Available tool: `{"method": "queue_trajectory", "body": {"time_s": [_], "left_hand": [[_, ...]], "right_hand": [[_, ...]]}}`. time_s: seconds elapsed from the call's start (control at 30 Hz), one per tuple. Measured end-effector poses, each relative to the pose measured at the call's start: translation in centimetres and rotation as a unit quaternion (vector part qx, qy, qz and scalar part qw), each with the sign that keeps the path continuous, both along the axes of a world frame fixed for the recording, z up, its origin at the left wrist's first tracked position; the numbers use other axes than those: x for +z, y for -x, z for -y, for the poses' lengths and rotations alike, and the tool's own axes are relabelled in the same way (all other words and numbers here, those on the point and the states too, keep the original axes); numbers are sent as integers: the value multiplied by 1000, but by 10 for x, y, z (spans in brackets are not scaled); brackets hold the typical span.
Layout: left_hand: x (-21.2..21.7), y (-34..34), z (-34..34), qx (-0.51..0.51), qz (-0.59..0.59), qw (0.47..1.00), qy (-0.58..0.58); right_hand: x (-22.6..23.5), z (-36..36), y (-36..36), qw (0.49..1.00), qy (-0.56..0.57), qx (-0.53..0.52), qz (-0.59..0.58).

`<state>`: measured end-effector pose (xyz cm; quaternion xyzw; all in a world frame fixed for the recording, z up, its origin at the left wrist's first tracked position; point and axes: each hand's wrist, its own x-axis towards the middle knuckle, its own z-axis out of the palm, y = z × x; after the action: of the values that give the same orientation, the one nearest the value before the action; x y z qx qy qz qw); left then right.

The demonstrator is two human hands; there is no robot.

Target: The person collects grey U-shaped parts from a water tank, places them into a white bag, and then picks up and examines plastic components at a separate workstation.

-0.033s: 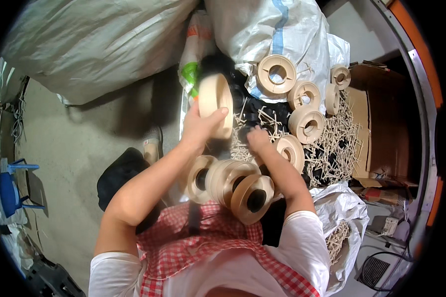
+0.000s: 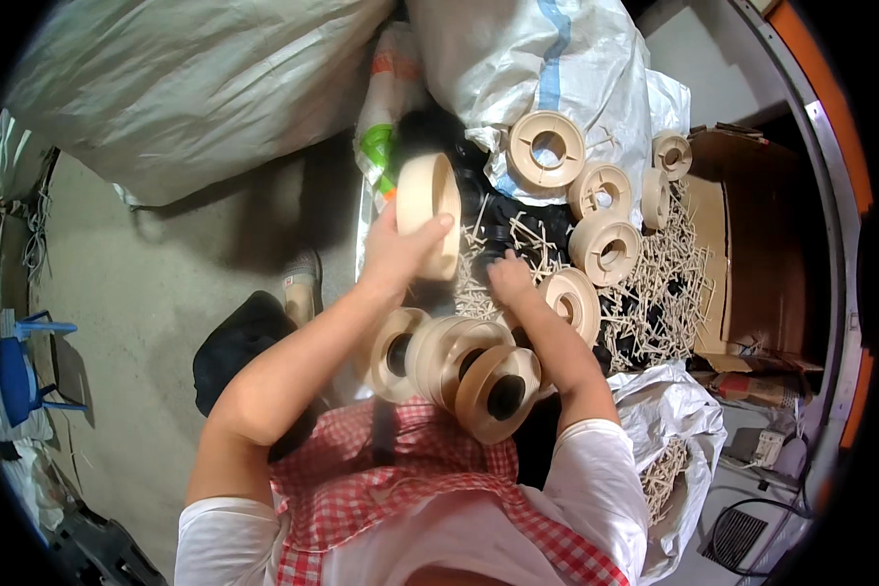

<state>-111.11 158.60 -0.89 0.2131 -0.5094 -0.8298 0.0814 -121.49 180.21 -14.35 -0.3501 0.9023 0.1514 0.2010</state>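
Note:
My left hand [image 2: 400,252] grips a large beige plastic ring [image 2: 420,200], tilted on edge, thumb inside its rim. My right hand [image 2: 508,277] is closed at the fingertips over dark round parts and a heap of thin beige plastic sticks [image 2: 471,293]; what it pinches, if anything, is hidden. Close to my apron, several beige rings with dark centres stand in a row, among them the nearest ring [image 2: 496,396] and a leftmost one [image 2: 396,354]. Beside my right wrist lies another beige flanged ring [image 2: 569,301].
More flanged rings [image 2: 547,148] lie on and beside a white woven sack [image 2: 586,68]. Loose sticks [image 2: 654,293] spread towards an open cardboard box [image 2: 752,244]. A white bag [image 2: 654,410] near my right elbow holds more sticks. A blue stool [image 2: 29,376] stands far left.
The ring in my left hand has shifted slightly downward and tilted a little. My right hand stays almost in place.

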Motion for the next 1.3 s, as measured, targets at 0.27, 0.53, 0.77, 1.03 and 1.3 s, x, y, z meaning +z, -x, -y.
{"method": "queue_trajectory", "body": {"time_s": [0.27,0.53,0.77,1.03,1.3], "left_hand": [[8,-10,-4,-141,18,986,-86],[23,-13,-3,-279,-27,956,-85],[26,-16,-7,-233,-55,969,61],[35,-19,2,-267,-34,960,71],[37,-11,19,-302,43,952,20]], "right_hand": [[121,40,-44,809,578,-57,92],[163,25,-62,804,573,-65,145],[151,32,-68,734,566,-240,288],[160,38,-72,803,563,-100,171],[161,45,-81,813,573,-29,97]]}}
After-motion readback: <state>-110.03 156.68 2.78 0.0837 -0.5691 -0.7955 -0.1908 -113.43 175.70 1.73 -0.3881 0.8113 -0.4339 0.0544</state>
